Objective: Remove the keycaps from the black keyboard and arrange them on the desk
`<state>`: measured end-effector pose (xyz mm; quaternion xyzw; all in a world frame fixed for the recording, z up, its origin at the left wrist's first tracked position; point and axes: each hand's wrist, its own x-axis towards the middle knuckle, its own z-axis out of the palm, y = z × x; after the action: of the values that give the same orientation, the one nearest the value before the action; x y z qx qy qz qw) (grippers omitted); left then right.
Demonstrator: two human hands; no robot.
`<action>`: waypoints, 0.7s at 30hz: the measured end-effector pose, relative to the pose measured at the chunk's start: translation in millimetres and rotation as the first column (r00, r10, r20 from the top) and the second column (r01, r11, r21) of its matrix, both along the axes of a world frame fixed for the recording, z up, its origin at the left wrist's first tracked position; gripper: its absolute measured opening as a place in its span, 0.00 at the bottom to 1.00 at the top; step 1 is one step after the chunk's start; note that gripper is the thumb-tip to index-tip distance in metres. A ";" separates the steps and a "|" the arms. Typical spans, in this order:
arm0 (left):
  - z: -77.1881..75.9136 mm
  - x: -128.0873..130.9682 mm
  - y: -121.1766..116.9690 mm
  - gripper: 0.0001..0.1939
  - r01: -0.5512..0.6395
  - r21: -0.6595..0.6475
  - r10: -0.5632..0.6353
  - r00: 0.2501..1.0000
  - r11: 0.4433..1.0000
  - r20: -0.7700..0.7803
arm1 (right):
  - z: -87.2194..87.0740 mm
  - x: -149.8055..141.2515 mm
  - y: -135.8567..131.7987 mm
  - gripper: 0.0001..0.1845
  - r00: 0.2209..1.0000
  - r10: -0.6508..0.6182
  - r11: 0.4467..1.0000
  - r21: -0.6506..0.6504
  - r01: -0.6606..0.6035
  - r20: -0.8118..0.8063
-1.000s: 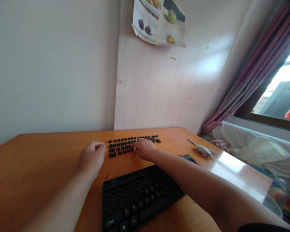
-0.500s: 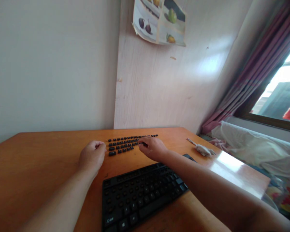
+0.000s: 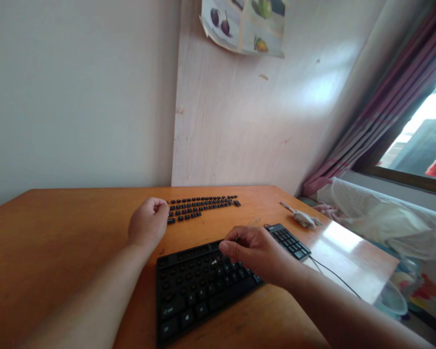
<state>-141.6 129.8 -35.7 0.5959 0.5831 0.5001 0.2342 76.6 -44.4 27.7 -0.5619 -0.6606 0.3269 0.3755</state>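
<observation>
My left hand is closed in a loose fist above the table, beside the left end of the rows of loose black keycaps. Anything inside it is hidden. Over the middle of the black keyboard, my right hand is closed with thumb and fingertips pinched together. What they pinch is too small and dark to make out. Many upper and left key positions on the keyboard are bare, while the lower rows still carry keys. A small pale spot shows just below the thumb. Thin wire-like lines show behind the hand.
The keyboard's number pad lies right of my hand, with a black cable running off. A pale cloth-like bundle with a stick rests farther right on the wooden table. A wall stands behind; a clear plastic tub sits beyond the right edge.
My right hand has come back from the keycap rows to above the keyboard, uncovering a larger keycap at the rows' right end. My left hand is slightly farther right and up, still closed.
</observation>
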 end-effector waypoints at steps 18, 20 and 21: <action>16.1 44.4 -43.7 0.09 0.484 0.059 -0.441 0.834 0.873 -0.332 | -21.7 -15.6 -10.1 0.13 0.938 -0.151 0.982 0.157 0.105 0.312; 16.8 48.3 -47.7 0.09 0.507 0.033 -0.465 0.813 0.861 -0.351 | -24.6 -17.2 -9.4 0.12 0.934 -0.158 0.980 0.164 0.110 0.321; 16.9 50.1 -49.5 0.09 0.519 0.021 -0.478 0.801 0.854 -0.361 | -26.1 -17.6 -8.9 0.12 0.934 -0.164 0.979 0.171 0.114 0.316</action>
<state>-91.5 80.3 -18.7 0.8188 0.4061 0.3431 0.2165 59.0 -53.3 1.6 -0.6241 -0.6951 0.1505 0.3236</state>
